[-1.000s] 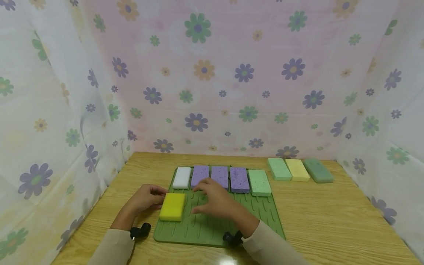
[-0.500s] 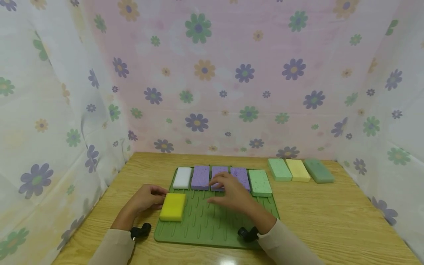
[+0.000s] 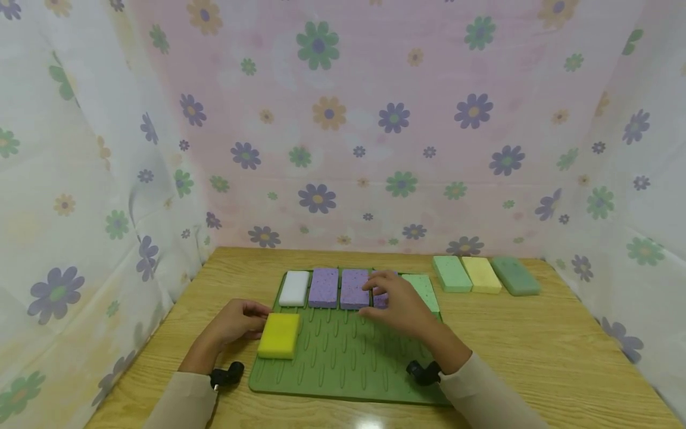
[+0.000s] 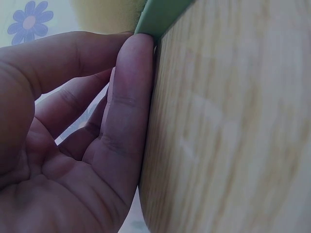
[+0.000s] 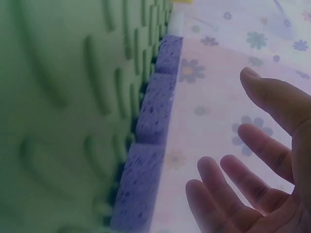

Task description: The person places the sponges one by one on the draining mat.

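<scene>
My left hand (image 3: pixel 241 322) rests at the left edge of the green ridged mat (image 3: pixel 332 375), beside a bright yellow sponge (image 3: pixel 278 336). In the left wrist view its fingertips (image 4: pixel 136 46) are right at the mat's edge, low against the wood. My right hand (image 3: pixel 399 307), fingers spread and loosely bent, holds nothing and hovers over the mat's right half. It partly hides the rightmost purple sponge (image 3: pixel 379 298) and a speckled light green sponge (image 3: pixel 423 290). Two more purple sponges (image 3: pixel 324 288) and a white sponge (image 3: pixel 294 289) continue the back row leftward.
Off the mat at the back right lie a light green sponge (image 3: pixel 452 274), a pale yellow sponge (image 3: pixel 481 275) and a dark green sponge (image 3: pixel 515 276). Flowered cloth (image 3: pixel 364 131) walls the wooden table (image 3: pixel 541 357) at the back and both sides.
My right hand has moved to the right across the mat, from the left purple sponges to the rightmost purple one. The left hand and all the sponges have stayed put.
</scene>
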A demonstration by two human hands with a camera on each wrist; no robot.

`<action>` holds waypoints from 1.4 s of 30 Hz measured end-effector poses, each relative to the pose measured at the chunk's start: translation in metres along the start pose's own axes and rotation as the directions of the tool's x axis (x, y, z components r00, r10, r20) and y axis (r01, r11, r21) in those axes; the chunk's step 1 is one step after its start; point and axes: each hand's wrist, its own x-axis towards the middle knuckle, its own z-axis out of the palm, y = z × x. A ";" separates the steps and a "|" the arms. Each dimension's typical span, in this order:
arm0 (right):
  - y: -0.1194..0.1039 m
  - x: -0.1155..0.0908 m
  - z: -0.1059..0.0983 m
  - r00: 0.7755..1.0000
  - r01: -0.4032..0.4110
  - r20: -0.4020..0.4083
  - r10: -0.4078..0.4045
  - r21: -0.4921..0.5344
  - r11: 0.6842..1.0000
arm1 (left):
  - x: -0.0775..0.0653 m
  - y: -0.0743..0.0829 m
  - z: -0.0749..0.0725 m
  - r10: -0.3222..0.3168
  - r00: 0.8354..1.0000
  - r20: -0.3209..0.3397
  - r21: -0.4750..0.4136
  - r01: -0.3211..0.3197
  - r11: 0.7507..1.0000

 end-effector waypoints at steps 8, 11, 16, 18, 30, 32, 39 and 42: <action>0.021 -0.005 -0.013 0.999 -0.012 -0.045 0.010 -0.048 0.999 | 0.001 0.001 0.000 0.000 1.000 -0.004 0.010 0.000 1.000; 0.031 -0.009 -0.022 0.997 -0.013 -0.074 0.008 -0.066 0.998 | 0.002 0.002 0.001 -0.001 1.000 -0.007 0.012 0.001 1.000; 0.050 -0.017 -0.039 0.992 -0.025 -0.128 0.013 -0.093 0.995 | 0.003 0.002 0.003 -0.006 1.000 -0.002 0.010 0.006 1.000; 0.058 -0.020 -0.047 0.990 -0.037 -0.142 0.024 -0.091 0.995 | 0.003 0.002 0.003 -0.006 1.000 -0.002 0.011 0.006 1.000; 0.111 -0.037 -0.092 0.956 -0.194 -0.233 0.176 -0.055 0.979 | 0.003 0.000 0.001 -0.009 1.000 -0.010 0.002 0.009 1.000; 0.119 -0.041 -0.099 0.943 -0.237 -0.250 0.218 -0.050 0.970 | 0.003 -0.001 0.001 -0.007 1.000 -0.010 0.003 0.007 1.000; 0.141 -0.055 -0.120 0.897 -0.322 -0.325 0.300 -0.015 0.947 | 0.002 -0.001 0.001 -0.008 1.000 -0.012 0.000 0.008 1.000; 0.149 -0.060 -0.128 0.874 -0.353 -0.360 0.326 -0.011 0.936 | 0.001 0.000 0.002 -0.011 1.000 -0.011 -0.003 0.011 1.000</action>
